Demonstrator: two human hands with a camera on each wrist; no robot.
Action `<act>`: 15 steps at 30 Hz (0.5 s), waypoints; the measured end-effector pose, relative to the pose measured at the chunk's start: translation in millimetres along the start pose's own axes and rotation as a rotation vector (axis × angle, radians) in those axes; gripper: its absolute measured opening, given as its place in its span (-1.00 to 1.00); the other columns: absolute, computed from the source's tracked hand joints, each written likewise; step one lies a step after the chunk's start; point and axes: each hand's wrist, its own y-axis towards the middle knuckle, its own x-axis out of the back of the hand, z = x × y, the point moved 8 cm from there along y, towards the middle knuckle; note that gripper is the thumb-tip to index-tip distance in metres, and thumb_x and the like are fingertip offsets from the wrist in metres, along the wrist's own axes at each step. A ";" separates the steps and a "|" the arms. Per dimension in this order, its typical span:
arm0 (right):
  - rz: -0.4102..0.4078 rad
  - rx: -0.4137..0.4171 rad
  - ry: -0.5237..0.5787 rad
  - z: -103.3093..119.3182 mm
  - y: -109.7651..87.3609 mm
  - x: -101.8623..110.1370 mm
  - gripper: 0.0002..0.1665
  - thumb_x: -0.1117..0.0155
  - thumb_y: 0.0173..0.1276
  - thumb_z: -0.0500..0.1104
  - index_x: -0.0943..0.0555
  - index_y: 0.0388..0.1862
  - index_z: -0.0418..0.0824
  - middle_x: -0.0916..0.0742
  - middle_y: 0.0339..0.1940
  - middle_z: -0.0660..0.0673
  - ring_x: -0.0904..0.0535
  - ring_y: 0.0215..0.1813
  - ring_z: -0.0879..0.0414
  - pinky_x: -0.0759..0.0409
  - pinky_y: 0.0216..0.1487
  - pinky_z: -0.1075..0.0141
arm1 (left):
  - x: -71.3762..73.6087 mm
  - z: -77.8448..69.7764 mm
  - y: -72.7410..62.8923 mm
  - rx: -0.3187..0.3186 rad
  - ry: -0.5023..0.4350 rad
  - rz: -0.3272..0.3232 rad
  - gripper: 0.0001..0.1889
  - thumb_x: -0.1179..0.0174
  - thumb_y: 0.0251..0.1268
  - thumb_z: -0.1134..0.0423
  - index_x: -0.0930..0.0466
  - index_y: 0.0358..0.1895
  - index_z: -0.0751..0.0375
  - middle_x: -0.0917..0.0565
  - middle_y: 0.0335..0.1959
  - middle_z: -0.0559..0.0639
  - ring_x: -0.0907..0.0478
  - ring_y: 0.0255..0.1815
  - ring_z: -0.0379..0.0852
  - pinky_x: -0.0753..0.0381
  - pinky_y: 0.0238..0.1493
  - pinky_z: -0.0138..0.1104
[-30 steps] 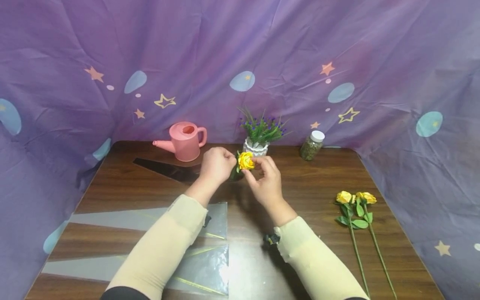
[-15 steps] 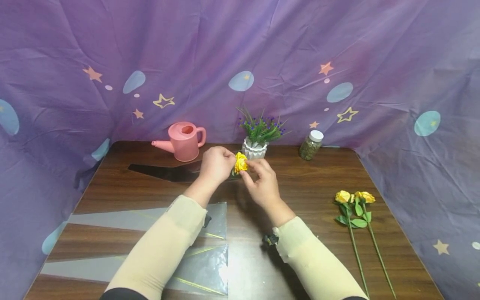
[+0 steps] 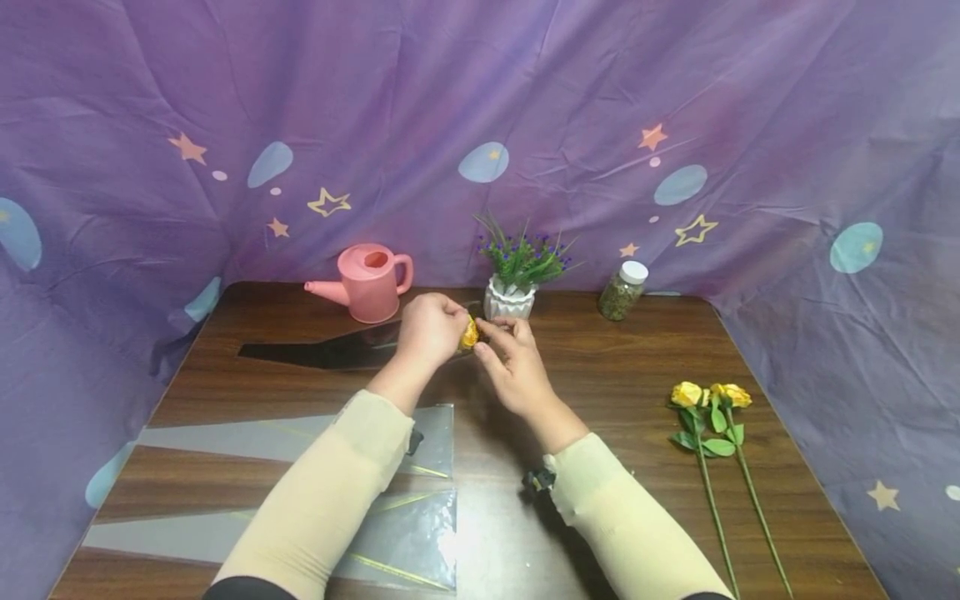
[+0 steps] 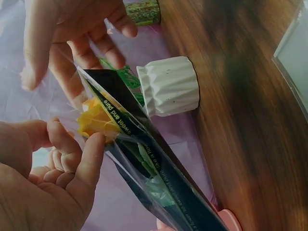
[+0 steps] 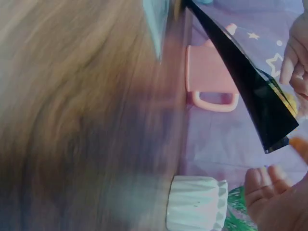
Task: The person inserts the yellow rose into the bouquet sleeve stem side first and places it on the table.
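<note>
Yellow rose [image 4: 97, 124] inside slanting black sleeve [image 5: 245, 75], clear front, printed lettering

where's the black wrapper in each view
Head: black wrapper left of centre, partly behind the left hand.
Left wrist: slanting from centre-left to the bottom edge.
Right wrist: upper right, slanting down from the top edge.
Shared landmark: white pot.

- The yellow rose [image 3: 469, 333] moves left and toward me; I see less of its bloom beside my left hand [image 3: 431, 333].
- The narrow end of the black sleeve [image 3: 322, 354] sits farther left and nearer me.
- My right hand [image 3: 517, 365] advances left; the gap between my fingertips narrows.
- The bloom no longer overlaps the white pot [image 3: 510, 302].
</note>
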 end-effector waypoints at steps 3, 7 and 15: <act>-0.020 -0.115 0.112 -9.1 1.8 -1.0 -0.46 -0.44 0.42 -0.26 -0.58 0.31 -0.44 -0.64 0.13 -0.44 -0.65 0.08 -0.29 -0.65 0.16 -0.05 | -1.0 1.6 1.0 -0.002 -0.001 -0.009 -0.81 -0.26 0.31 0.27 -0.85 -0.26 0.26 -0.84 -0.28 0.09 -0.76 -0.20 0.08 -0.70 -0.05 -0.11; 0.001 -0.247 0.204 -21.7 3.2 -12.7 -0.57 -0.53 0.31 -0.30 -0.59 0.06 -0.45 -0.73 -0.10 -0.37 -0.69 -0.21 -0.05 -0.68 -0.17 0.23 | -4.0 4.2 1.1 -0.012 0.015 -0.020 -0.81 -0.25 0.31 0.29 -0.84 -0.27 0.27 -0.84 -0.29 0.11 -0.76 -0.21 0.11 -0.70 -0.06 -0.09; 0.086 -0.350 0.206 -42.5 2.9 -43.3 -0.90 -0.41 0.39 -0.34 -0.69 -0.27 -0.41 -0.77 -0.44 -0.21 -0.65 -0.55 0.08 -0.59 -0.44 0.39 | -19.8 22.3 2.5 0.030 0.080 0.039 -0.84 -0.31 0.40 0.23 -0.83 -0.23 0.23 -0.84 -0.23 0.10 -0.77 -0.13 0.14 -0.69 0.00 -0.06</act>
